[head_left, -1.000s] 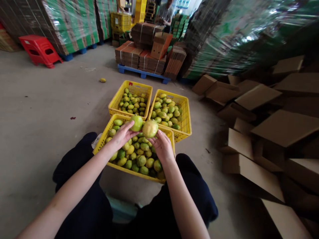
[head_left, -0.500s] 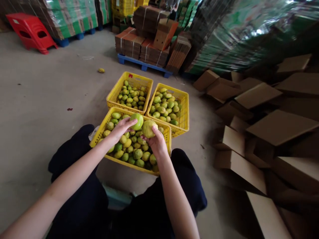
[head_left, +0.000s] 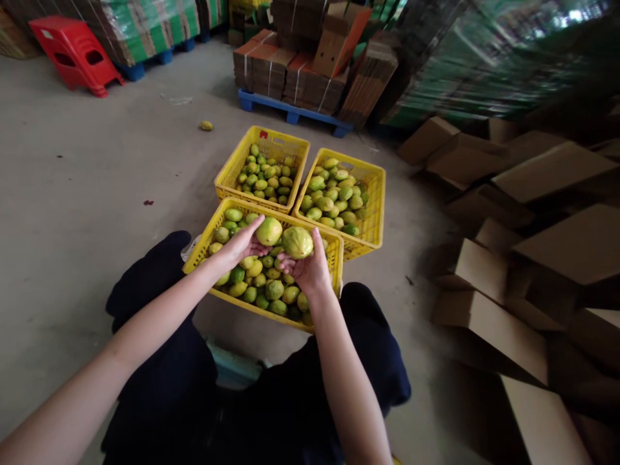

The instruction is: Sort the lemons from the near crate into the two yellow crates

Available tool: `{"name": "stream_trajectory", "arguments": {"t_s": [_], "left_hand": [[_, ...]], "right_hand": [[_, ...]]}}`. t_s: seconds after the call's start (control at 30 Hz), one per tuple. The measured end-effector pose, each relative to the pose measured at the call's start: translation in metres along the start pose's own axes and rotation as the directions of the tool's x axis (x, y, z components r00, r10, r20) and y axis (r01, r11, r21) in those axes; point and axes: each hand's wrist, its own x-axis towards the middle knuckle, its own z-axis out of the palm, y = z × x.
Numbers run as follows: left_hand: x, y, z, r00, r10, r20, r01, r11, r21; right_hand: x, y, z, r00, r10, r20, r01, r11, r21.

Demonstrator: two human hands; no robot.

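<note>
My left hand [head_left: 246,244] holds a yellow-green lemon [head_left: 268,231] on its fingers, thumb along the top. Beside it, my right hand [head_left: 310,265] cradles a second, bumpier lemon [head_left: 297,242] between thumb and curled fingers. The two fruits are close together above the near yellow crate [head_left: 264,315], which is full of green and yellow lemons [head_left: 275,289]. Behind it stand two more yellow crates: the far left crate [head_left: 227,192] and the far right crate [head_left: 375,213], both partly filled with lemons.
Open cardboard boxes [head_left: 504,329] lie heaped on the right. A blue pallet [head_left: 290,113] bears bundled flat cartons [head_left: 264,68] at the back. A red stool [head_left: 77,55] stands at the far left, and one loose lemon [head_left: 206,125] lies on the floor. Dark-clothed knees flank the near crate.
Both lemons have been turned in my hands: the left one shows a yellower side, the right one a greener, ridged side. The whole view has shifted slightly, with the scene moving right and up.
</note>
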Motion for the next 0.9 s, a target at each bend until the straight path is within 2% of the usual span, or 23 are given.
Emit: {"name": "stream_trajectory", "arguments": {"t_s": [0.1,0.17,0.2,0.23,0.27,0.33,0.37,0.43,0.5,0.57,0.63,0.7,0.8,0.9], "left_hand": [[-0.001,-0.001,0.001,1.000,0.025,-0.002,-0.025,1.000,0.001],[-0.004,-0.001,0.003,0.988,0.154,-0.028,-0.155,0.988,-0.026],[-0.006,-0.001,0.005,0.967,0.252,-0.048,-0.253,0.967,-0.037],[-0.009,0.000,0.006,0.934,0.352,-0.063,-0.355,0.934,-0.042],[-0.012,0.001,0.008,0.896,0.439,-0.070,-0.442,0.896,-0.043],[-0.018,0.004,0.012,0.837,0.544,-0.066,-0.547,0.836,-0.049],[-0.021,0.006,0.013,0.821,0.568,-0.051,-0.570,0.819,-0.062],[-0.026,0.008,0.015,0.811,0.585,-0.014,-0.584,0.807,-0.091],[-0.028,0.010,0.015,0.813,0.582,0.014,-0.578,0.810,-0.100],[-0.029,0.010,0.012,0.828,0.559,0.030,-0.555,0.827,-0.096],[-0.029,0.010,0.009,0.845,0.534,0.042,-0.528,0.843,-0.102],[-0.029,0.009,0.007,0.867,0.496,0.051,-0.483,0.861,-0.158],[-0.028,0.007,0.009,0.916,0.395,0.069,-0.350,0.872,-0.344],[-0.024,0.003,0.014,0.951,0.280,0.129,-0.169,0.823,-0.543]], "right_hand": [[-0.002,0.002,0.004,0.999,-0.024,-0.028,0.023,1.000,-0.005],[-0.005,0.004,0.007,0.985,-0.136,-0.105,0.134,0.991,-0.032],[-0.007,0.004,0.009,0.957,-0.243,-0.161,0.235,0.970,-0.064],[-0.009,0.004,0.010,0.903,-0.373,-0.214,0.355,0.928,-0.116],[-0.011,0.004,0.011,0.826,-0.507,-0.246,0.473,0.861,-0.185],[-0.015,0.002,0.013,0.665,-0.712,-0.227,0.638,0.699,-0.323],[-0.017,0.001,0.013,0.606,-0.772,-0.194,0.684,0.629,-0.369],[-0.020,-0.001,0.013,0.543,-0.829,-0.134,0.736,0.547,-0.399],[-0.021,-0.002,0.013,0.522,-0.846,-0.110,0.764,0.521,-0.381],[-0.022,-0.003,0.013,0.528,-0.843,-0.099,0.774,0.526,-0.351],[-0.023,-0.002,0.012,0.579,-0.809,-0.102,0.752,0.578,-0.319],[-0.021,-0.001,0.011,0.682,-0.724,-0.107,0.688,0.684,-0.243],[-0.014,0.003,0.013,0.842,-0.532,-0.087,0.535,0.845,0.007],[-0.003,0.009,0.017,0.913,-0.402,-0.074,0.406,0.870,0.279]]}}
